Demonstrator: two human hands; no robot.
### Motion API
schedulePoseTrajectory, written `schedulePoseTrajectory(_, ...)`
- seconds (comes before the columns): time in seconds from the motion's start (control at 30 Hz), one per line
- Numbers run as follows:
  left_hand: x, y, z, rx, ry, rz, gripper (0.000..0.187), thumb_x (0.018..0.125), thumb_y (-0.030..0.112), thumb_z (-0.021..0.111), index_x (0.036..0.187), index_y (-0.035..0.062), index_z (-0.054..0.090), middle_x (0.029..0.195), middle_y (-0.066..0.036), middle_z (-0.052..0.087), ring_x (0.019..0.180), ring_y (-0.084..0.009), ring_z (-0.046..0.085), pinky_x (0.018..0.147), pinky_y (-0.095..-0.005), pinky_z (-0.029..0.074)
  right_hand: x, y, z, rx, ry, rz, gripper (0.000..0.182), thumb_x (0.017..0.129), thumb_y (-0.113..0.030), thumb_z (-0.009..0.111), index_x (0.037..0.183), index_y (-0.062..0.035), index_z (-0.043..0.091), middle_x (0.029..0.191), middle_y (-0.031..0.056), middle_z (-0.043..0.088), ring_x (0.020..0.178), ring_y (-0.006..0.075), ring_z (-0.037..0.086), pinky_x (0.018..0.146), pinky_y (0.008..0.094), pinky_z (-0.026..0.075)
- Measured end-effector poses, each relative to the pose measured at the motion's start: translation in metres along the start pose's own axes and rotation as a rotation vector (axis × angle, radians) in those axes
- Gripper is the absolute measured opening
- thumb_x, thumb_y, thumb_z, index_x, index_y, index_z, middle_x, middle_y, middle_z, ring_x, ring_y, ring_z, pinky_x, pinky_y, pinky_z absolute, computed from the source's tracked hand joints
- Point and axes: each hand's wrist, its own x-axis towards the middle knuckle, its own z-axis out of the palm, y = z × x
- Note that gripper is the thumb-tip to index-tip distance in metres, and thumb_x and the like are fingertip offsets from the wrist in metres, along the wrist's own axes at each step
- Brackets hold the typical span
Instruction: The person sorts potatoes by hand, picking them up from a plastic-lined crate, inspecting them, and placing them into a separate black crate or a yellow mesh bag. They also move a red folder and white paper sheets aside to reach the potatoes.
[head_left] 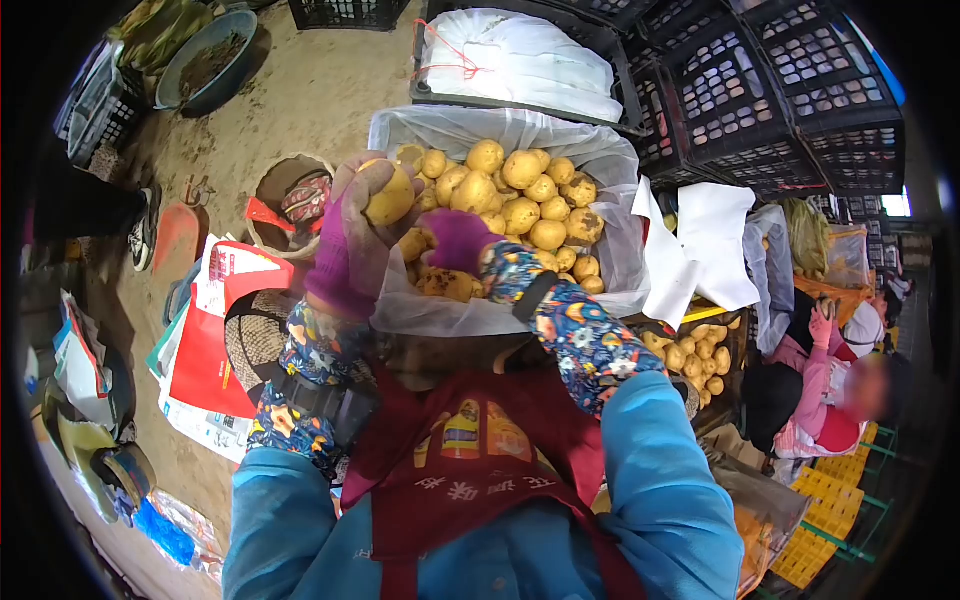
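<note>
"Left hand, quick?"
"My left hand (345, 250), purple glove, grip closed round a potato (390, 203), up at the left end of the plastic liner (612, 165)."
"Right?"
"My right hand (462, 238) is in among the loose potatoes (522, 215) inside that liner. Fingers partly hidden; can't tell if the grip is clamped on one."
"Where's the rest?"
"Heaped in the liner, some with dark patches. More in a second pile (700, 350) to my right. Basket (275, 178) with red packets just left of my left hand."
"What could go wrong?"
"Dirt on my glove could make the held one slip, and it could drop to the floor (330, 75) or into the basket. Heap's loose, so pushing in with my right could set the top ones rolling. Thin liner: fingers could catch a fold and drag it. Squeezing or knocking them hard could bruise the skins."
</note>
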Motion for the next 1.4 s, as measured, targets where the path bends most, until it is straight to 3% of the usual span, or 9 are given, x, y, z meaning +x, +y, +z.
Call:
schedulePoseTrajectory(0.1,0.004,-0.001,-0.001,-0.051,0.036,0.001,0.029,0.097,0.03,0.05,0.115,0.0083,0.052,0.108,-0.009,0.062,0.101,-0.0213,0.062,0.084,-0.0333,0.053,0.027,-0.054,-0.006,-0.322,-0.459,0.168,0.074,0.062,-0.039,0.078,0.126,-0.0092,0.056,0.108,0.0164,0.065,0.105,0.034,0.062,0.092,0.045,0.048)
schedulePoseTrajectory(0.23,0.008,-0.006,-0.014,0.03,-0.112,0.049,0.032,0.098,0.033,0.048,0.112,0.0039,0.054,0.102,-0.01,0.064,0.096,-0.0215,0.063,0.082,-0.034,0.054,0.027,-0.016,0.001,0.049,-0.275,0.196,0.075,0.062,-0.041,0.077,0.123,-0.0041,0.056,0.106,0.0178,0.067,0.098,0.0353,0.065,0.084,0.0441,0.051)
schedulePoseTrajectory(0.37,0.005,-0.01,-0.006,0.164,0.002,-0.002,0.036,0.098,0.03,0.052,0.118,0.0,0.051,0.103,-0.013,0.061,0.093,-0.0187,0.063,0.073,-0.0299,0.055,-0.02,0.012,-0.049,0.783,0.014,0.284,0.059,0.089,-0.041,0.064,0.128,0.0003,0.052,0.099,0.0108,0.066,0.085,0.0211,0.063,0.077,0.0344,0.05)
schedulePoseTrajectory(0.53,-0.002,-0.032,0.018,0.372,-0.337,-0.076,0.052,0.097,0.026,0.056,0.139,0.0005,0.042,0.112,-0.005,0.059,0.094,-0.0149,0.061,0.078,-0.0285,0.054,-0.07,0.002,-0.119,0.822,0.166,0.124,0.055,0.097,-0.04,0.053,0.135,-0.0005,0.046,0.091,0.0064,0.059,0.078,0.0108,0.056,0.064,0.0255,0.048)
schedulePoseTrajectory(0.9,-0.029,-0.045,0.056,0.43,-0.736,-0.046,0.057,0.096,0.034,0.052,0.142,0.0037,0.039,0.124,-0.007,0.056,0.105,-0.0151,0.059,0.085,-0.0286,0.052,-0.124,-0.016,-0.131,-0.109,0.589,0.231,0.042,0.089,-0.045,0.058,0.097,-0.004,0.061,0.073,0.0185,0.064,0.07,0.035,0.065,0.062,0.044,0.05)
schedulePoseTrajectory(1.0,-0.031,-0.042,0.061,0.421,-0.743,-0.081,0.058,0.095,0.033,0.053,0.142,0.0032,0.038,0.127,-0.007,0.055,0.112,-0.0159,0.056,0.088,-0.0284,0.051,-0.122,0.006,-0.134,-0.093,0.762,-0.104,0.023,0.095,-0.026,0.052,0.106,-0.007,0.058,0.066,0.014,0.061,0.066,0.0329,0.063,0.059,0.0431,0.05)
schedulePoseTrajectory(1.1,-0.025,-0.047,0.061,0.406,-0.702,-0.033,0.057,0.094,0.029,0.055,0.142,0.0031,0.038,0.127,-0.007,0.055,0.114,-0.0155,0.055,0.089,-0.0284,0.05,-0.129,-0.015,-0.148,0.75,0.416,0.365,0.017,0.095,-0.018,0.051,0.108,-0.0081,0.058,0.063,0.0123,0.059,0.058,0.03,0.061,0.054,0.04,0.049)
schedulePoseTrajectory(1.27,-0.012,-0.061,0.053,0.409,-0.656,0.028,0.057,0.093,0.022,0.058,0.142,0.0032,0.038,0.126,-0.006,0.055,0.114,-0.0143,0.055,0.093,-0.0295,0.048,-0.126,-0.026,-0.134,0.161,0.626,0.151,0.031,0.097,-0.031,0.054,0.096,-0.0021,0.064,0.067,0.0118,0.062,0.054,0.0222,0.061,0.054,0.0346,0.049)
schedulePoseTrajectory(1.4,-0.017,-0.053,0.055,0.315,-0.65,-0.054,0.054,0.093,0.026,0.057,0.14,0.0035,0.04,0.124,-0.006,0.056,0.109,-0.0161,0.058,0.088,-0.0303,0.051,-0.116,-0.013,-0.131,0.625,0.646,0.362,0.035,0.096,-0.035,0.056,0.091,-0.0022,0.066,0.066,0.0121,0.063,0.058,0.0195,0.063,0.056,0.0336,0.05)
